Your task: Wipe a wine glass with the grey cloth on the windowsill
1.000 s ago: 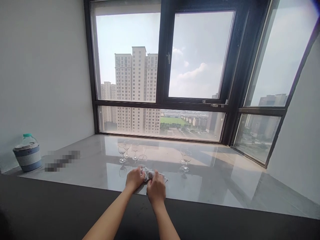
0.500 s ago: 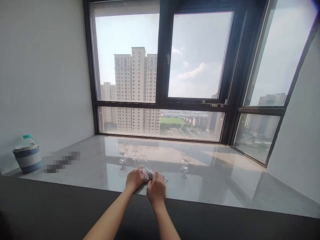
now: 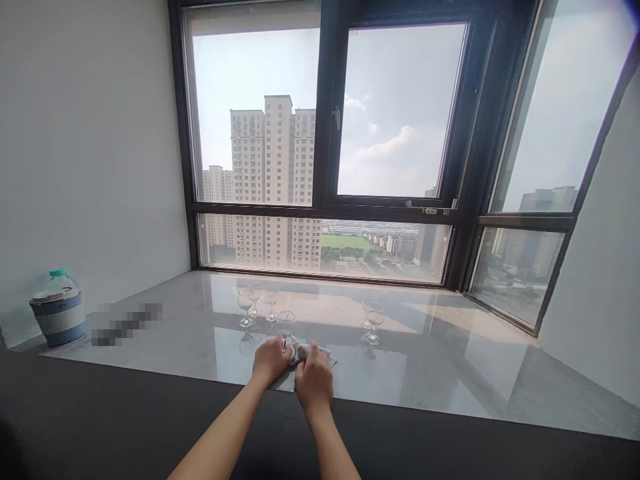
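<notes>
The left hand [image 3: 271, 360] is gripping a glass [image 3: 284, 343], apparently to steady it, while the right hand [image 3: 314, 379] is pinching a bunched cloth [image 3: 327, 357] just beside it

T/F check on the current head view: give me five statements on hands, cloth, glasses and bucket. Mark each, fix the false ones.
1. The right grip is on the pale cloth. True.
2. The cloth lies spread out, well apart from the left grip. False: the cloth is bunched between the left grip and the right.
3. Two stemmed glasses stand to the right of the cloth. True.
4. The bucket is at the picture's right edge. False: the bucket is toward the left edge.
5. The bucket has blue bands. True.
</notes>
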Motion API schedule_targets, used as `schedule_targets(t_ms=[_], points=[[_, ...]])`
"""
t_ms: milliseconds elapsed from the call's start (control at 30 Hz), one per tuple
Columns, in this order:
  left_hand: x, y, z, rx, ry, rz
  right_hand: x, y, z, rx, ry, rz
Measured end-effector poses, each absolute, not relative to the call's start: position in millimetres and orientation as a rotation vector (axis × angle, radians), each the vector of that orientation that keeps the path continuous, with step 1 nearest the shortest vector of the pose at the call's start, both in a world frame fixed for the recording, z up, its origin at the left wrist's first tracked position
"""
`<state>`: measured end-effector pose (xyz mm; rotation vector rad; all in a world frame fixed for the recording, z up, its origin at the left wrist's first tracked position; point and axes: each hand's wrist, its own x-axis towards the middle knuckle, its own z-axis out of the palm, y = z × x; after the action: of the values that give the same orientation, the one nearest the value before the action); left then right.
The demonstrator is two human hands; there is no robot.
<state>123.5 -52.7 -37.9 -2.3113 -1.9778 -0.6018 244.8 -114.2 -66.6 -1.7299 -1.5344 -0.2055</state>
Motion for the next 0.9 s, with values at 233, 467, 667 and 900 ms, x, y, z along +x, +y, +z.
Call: schedule_targets(t_ms=[233, 467, 667, 900], points=[[123.3, -52.4, -38.1, -2.320, -1.982, -0.607, 244.3, -115.3, -66.2, -1.729, -1.534, -0.215], [124.2, -55.0, -35.9, -2.324, -1.988, -0.614, 244.3, -115.8, -65.0, -1.737, -1.536, -0.197], [124.4, -55.0, -35.3, -2.326, -1.988, -0.609, 244.4, -115.9, -65.4, -1.737, -1.535, -0.204], [125.7, -57.0, -33.7, -2.314, -2.027, -0.595, 244.4, -115.1, -66.4, -1.728, -1.531, -0.222]])
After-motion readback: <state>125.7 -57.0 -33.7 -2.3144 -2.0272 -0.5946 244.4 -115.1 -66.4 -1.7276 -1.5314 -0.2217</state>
